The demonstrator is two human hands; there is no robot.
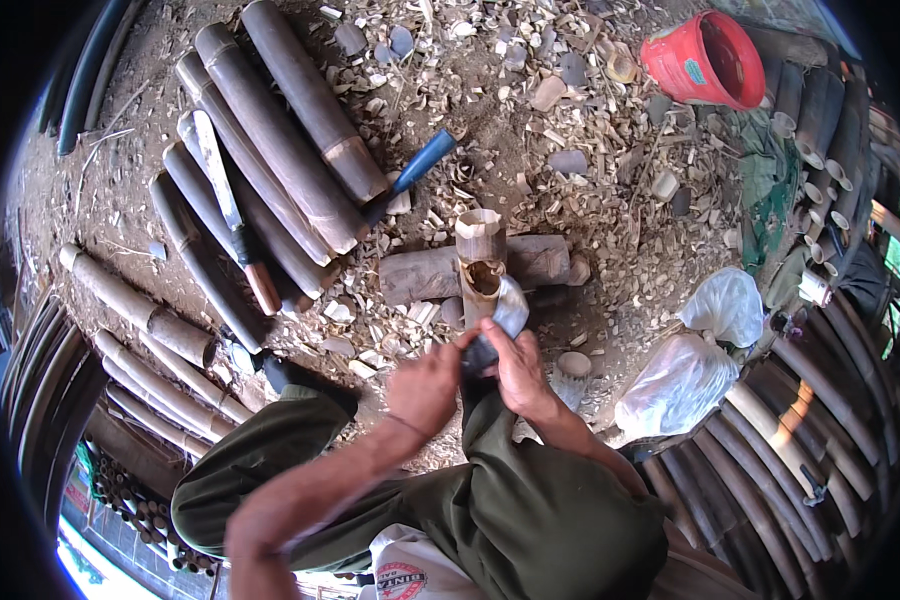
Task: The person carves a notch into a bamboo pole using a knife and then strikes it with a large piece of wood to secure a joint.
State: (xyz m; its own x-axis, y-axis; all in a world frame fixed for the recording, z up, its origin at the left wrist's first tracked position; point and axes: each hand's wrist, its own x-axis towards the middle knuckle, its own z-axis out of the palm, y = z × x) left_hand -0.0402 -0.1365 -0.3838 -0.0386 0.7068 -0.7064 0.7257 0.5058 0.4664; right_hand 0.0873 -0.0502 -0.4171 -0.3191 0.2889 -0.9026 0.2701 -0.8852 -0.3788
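Note:
In front of me a bamboo tube (482, 238) with a cut-out hollow lies across a short log (415, 277), its near end running toward my hands. A blade with a pale, shiny face (511, 306) stands against the right side of the cut; its dark lower part (480, 355) sits between my hands. My left hand (425, 388) is closed beside that dark part, its thumb side touching it. My right hand (520, 372) is closed round the lower end of the blade and the tube from the right. The exact grip of both hands is partly hidden.
Thick bamboo poles (280, 135) lie at the far left, with a long knife (220, 180) on them and a blue-handled tool (425, 160) alongside. Wood chips cover the ground. A red bucket (705, 60), plastic bags (680, 380) and stacked bamboo (740, 480) stand to the right.

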